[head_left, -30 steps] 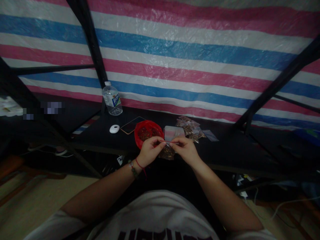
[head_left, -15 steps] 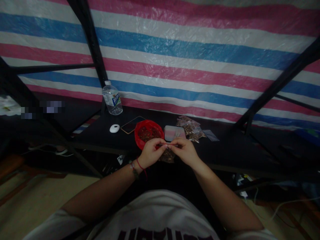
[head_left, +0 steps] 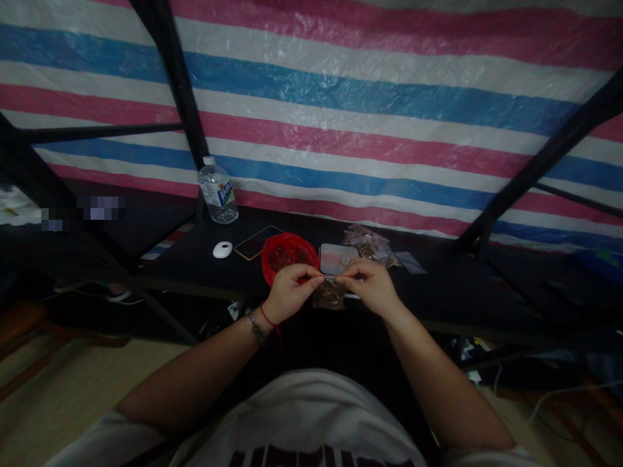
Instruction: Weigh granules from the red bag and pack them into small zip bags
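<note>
Here are both hands, brought close together at the near edge of the black tabletop [head_left: 438,279], and between them is a small clear bag [head_left: 328,296] with brown bits in its lower part. The left hand [head_left: 293,292] has thumb and fingers pinched on one end of the bag's top edge; the right hand [head_left: 372,285] grips the other end the same way, so the strip runs level between the two sets of fingertips, and the filled part hangs below. On the left wrist, a red string [head_left: 267,316] sits beside a beaded bracelet [head_left: 256,329]. Just beyond the left hand stands a red container [head_left: 267,264], more brown bits inside it, its near side partly covered by that hand. Next to it, straight behind the bag, a flat pale-topped rectangular device [head_left: 335,257] lies partly behind the right hand. Over to the right, a heap of filled clear packets [head_left: 372,245], and beside that a flat clear bag [head_left: 409,262]. On the left, a dark phone [head_left: 257,244] lies by the container, then a white oval object [head_left: 222,250], with an upright clear bottle [head_left: 219,194] farther back, before the striped sheet [head_left: 341,136].
</note>
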The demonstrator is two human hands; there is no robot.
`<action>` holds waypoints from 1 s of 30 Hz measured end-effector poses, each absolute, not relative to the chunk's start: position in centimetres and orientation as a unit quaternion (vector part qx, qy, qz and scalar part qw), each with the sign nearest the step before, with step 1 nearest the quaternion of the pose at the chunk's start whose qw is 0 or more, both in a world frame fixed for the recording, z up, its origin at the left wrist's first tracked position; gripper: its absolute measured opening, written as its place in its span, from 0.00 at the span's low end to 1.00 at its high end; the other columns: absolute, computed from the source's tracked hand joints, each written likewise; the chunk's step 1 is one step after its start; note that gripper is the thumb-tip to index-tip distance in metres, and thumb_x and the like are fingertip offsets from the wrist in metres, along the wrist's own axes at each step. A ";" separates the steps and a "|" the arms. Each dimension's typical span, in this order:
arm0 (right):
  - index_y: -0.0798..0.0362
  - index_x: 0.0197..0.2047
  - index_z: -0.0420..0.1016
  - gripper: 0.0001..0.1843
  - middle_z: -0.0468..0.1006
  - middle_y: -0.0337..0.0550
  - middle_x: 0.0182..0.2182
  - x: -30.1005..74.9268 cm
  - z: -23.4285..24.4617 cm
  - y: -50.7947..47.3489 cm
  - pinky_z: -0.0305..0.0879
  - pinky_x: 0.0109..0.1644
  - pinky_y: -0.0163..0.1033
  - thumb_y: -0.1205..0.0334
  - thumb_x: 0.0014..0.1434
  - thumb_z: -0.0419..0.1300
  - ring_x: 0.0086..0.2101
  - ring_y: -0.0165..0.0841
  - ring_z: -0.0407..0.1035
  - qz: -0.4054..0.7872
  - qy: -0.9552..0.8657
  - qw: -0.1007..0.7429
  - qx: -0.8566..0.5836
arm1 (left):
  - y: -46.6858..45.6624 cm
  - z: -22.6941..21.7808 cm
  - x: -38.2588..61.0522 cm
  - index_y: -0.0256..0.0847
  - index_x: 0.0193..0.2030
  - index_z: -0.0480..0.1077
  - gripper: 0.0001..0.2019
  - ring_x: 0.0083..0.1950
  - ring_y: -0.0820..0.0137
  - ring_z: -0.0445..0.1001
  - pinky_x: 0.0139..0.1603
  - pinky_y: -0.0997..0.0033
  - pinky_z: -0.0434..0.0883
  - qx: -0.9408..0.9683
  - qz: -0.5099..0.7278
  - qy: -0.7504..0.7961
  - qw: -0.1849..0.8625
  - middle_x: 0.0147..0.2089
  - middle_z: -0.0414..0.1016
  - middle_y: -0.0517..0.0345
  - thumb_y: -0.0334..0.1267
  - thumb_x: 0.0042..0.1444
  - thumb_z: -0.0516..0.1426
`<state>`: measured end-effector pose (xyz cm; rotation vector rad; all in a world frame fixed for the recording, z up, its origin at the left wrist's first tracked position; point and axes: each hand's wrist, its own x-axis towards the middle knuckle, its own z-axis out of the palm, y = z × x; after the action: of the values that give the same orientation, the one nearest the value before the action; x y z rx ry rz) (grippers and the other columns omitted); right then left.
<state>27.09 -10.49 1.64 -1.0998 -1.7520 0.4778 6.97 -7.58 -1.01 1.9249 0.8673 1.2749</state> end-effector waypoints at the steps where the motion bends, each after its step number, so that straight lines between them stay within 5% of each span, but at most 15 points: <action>1: 0.53 0.22 0.75 0.13 0.73 0.39 0.21 27.2 1.6 -10.5 0.59 0.29 0.35 0.55 0.50 0.68 0.24 0.30 0.65 0.196 -0.717 0.490 -0.456 | -7.6 -0.9 6.9 0.38 0.31 0.76 0.08 0.33 0.70 0.76 0.36 0.73 0.70 0.736 0.489 0.331 0.332 0.31 0.79 0.56 0.41 0.54 0.60; 11: 0.52 0.24 0.75 0.15 0.74 0.40 0.23 27.8 0.3 -9.5 0.64 0.34 0.37 0.52 0.56 0.63 0.28 0.33 0.68 0.232 -0.691 0.509 -0.457 | -7.4 -1.5 7.1 0.38 0.29 0.77 0.08 0.32 0.69 0.77 0.35 0.71 0.73 0.701 0.511 0.344 0.360 0.30 0.80 0.54 0.41 0.50 0.62; 14: 0.51 0.36 0.78 0.11 0.79 0.42 0.34 27.3 -0.5 -9.4 0.68 0.40 0.39 0.52 0.54 0.64 0.35 0.35 0.72 0.292 -0.681 0.516 -0.429 | -7.4 -2.0 7.4 0.38 0.29 0.77 0.09 0.32 0.68 0.77 0.36 0.70 0.74 0.678 0.529 0.348 0.373 0.31 0.80 0.54 0.42 0.50 0.63; 17: 0.50 0.48 0.75 0.24 0.79 0.44 0.43 26.8 -1.2 -9.4 0.70 0.45 0.41 0.54 0.48 0.69 0.40 0.36 0.74 0.391 -0.700 0.438 -0.407 | -7.5 -2.2 7.7 0.37 0.30 0.77 0.09 0.33 0.68 0.77 0.38 0.70 0.75 0.656 0.547 0.348 0.385 0.32 0.80 0.54 0.42 0.51 0.62; 20: 0.52 0.46 0.76 0.20 0.80 0.44 0.40 26.7 -1.5 -9.2 0.70 0.47 0.43 0.54 0.50 0.67 0.39 0.36 0.75 0.438 -0.696 0.395 -0.409 | -7.4 -2.2 7.8 0.37 0.33 0.76 0.09 0.35 0.68 0.77 0.39 0.69 0.75 0.649 0.545 0.345 0.404 0.34 0.80 0.53 0.42 0.52 0.61; 26: 0.52 0.43 0.75 0.21 0.80 0.45 0.37 29.9 -0.4 -8.2 0.73 0.33 0.40 0.50 0.49 0.66 0.34 0.37 0.75 0.403 -0.588 0.514 -0.477 | -6.9 -2.7 8.0 0.36 0.41 0.72 0.11 0.44 0.68 0.77 0.47 0.67 0.73 0.600 0.582 0.316 0.449 0.42 0.78 0.51 0.38 0.52 0.60; 30: 0.53 0.43 0.72 0.23 0.79 0.44 0.34 34.1 0.5 -7.3 0.69 0.25 0.36 0.49 0.46 0.68 0.29 0.36 0.74 0.315 -0.532 0.587 -0.522 | -6.4 -2.8 7.7 0.37 0.40 0.70 0.10 0.42 0.68 0.76 0.44 0.68 0.74 0.591 0.584 0.319 0.456 0.42 0.77 0.51 0.38 0.52 0.59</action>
<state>34.14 -7.27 0.51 -1.2175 -1.2401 0.7334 7.69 -6.37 -2.82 1.4573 0.7879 1.4400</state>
